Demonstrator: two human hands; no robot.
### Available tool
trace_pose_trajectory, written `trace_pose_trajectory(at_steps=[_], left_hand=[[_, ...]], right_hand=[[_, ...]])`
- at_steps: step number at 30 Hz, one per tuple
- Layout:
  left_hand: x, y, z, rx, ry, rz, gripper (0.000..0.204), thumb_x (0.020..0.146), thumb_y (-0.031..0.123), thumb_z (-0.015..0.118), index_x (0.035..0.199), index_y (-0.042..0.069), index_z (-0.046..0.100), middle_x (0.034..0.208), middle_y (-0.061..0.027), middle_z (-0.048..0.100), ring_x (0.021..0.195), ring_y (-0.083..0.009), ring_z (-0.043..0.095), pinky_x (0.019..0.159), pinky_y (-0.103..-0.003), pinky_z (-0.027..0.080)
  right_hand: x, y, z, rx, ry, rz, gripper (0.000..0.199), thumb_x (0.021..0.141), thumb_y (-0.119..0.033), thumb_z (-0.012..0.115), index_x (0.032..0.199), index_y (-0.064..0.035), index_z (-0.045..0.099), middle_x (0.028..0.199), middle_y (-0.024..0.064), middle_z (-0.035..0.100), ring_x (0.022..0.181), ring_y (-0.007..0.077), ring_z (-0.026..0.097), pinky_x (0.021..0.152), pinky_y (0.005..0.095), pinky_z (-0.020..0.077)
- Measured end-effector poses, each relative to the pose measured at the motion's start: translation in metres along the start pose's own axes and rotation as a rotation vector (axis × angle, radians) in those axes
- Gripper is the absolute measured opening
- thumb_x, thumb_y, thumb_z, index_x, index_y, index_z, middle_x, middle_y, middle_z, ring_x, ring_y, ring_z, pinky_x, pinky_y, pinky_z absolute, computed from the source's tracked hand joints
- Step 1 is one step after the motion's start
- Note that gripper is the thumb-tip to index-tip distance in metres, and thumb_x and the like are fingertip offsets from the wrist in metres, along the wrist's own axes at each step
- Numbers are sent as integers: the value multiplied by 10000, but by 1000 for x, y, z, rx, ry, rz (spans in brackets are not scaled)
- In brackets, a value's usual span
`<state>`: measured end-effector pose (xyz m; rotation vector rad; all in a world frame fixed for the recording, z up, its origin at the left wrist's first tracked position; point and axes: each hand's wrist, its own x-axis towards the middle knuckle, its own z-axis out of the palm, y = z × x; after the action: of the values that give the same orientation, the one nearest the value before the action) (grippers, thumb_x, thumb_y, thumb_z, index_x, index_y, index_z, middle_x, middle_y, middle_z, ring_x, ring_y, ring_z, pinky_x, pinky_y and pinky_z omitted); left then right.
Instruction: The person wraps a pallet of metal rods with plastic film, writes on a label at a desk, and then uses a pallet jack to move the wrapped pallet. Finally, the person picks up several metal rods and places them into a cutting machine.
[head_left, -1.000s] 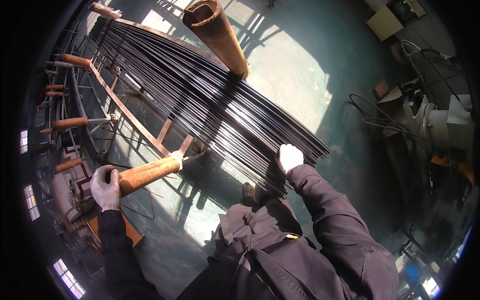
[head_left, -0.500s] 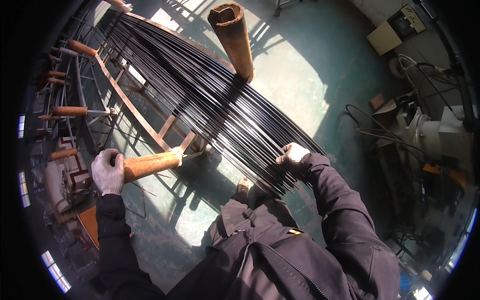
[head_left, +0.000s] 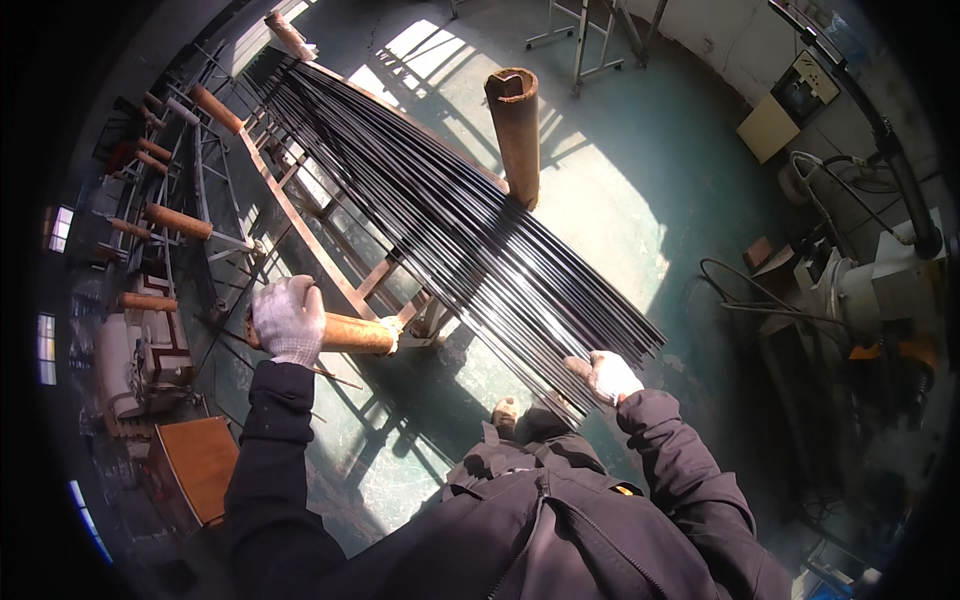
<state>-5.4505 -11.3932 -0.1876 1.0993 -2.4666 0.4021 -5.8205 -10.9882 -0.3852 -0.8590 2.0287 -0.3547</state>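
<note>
1. The left hand (head_left: pixel 288 320), in a white knit glove, is wrapped tight around a rusty round post (head_left: pixel 345 333). It looks like a steady handle to lean on.
2. The right hand (head_left: pixel 605 377), also gloved, rests on the near ends of the thin dark rods (head_left: pixel 470 235). I cannot tell if its fingers are closed around any.
3. The rods are long, straight, smooth and shiny. They fan away from that hand across a rusty metal rack (head_left: pixel 300 225).
4. Past both hands, a fat rusty pipe (head_left: pixel 516 130) stands up beside the rods, likely to stop them rolling off.
</note>
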Motion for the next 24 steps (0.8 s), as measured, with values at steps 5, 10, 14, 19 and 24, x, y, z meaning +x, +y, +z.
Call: trace_pose_trajectory(at_steps=[5, 10, 14, 19, 24], left_hand=[[-92, 129, 75, -1085, -334, -401, 297, 1102, 182, 839, 1319, -19, 817, 1217, -136, 842, 1187, -241, 803, 1071, -371, 623], [-130, 178, 193, -1648, -628, -1532, 523, 1203, 422, 749, 1574, 59, 682, 1331, -85, 727, 1029, -244, 728, 1006, -462, 614], [-129, 166, 209, -1973, -645, -1664, 369, 1244, 452, 650, 1140, 99, 621, 1014, -125, 743, 892, -341, 769, 852, -499, 694], [-148, 191, 155, -2144, -576, -1514, 256, 1222, 255, 669, 1062, 58, 633, 878, -65, 606, 748, -204, 565, 703, -387, 531], [-157, 253, 86, -2138, -738, -1416, 218, 1148, 57, 708, 959, 22, 605, 889, -72, 602, 788, -205, 582, 742, -359, 548]], right_hand=[[-196, 62, 50, -111, 69, 223, 761, 1012, -708, 845, 1059, 50, 809, 1023, 319, 829, 1014, 503, 829, 894, 529, 647], [-470, 173, 137, -234, 294, 545, 527, 822, -562, 953, 801, -66, 778, 817, 222, 790, 809, 494, 785, 750, 592, 623], [-702, 212, 181, -302, 278, 907, 422, 992, -495, 860, 1086, -86, 910, 1041, 269, 857, 1070, 530, 821, 951, 618, 645], [-627, 225, 226, -388, 580, 861, 397, 858, -509, 909, 882, -125, 815, 879, 217, 775, 924, 458, 787, 883, 578, 618], [-490, 233, 239, -382, 1141, 464, 177, 692, -204, 802, 684, -159, 631, 728, 99, 647, 762, 377, 671, 774, 521, 512]])
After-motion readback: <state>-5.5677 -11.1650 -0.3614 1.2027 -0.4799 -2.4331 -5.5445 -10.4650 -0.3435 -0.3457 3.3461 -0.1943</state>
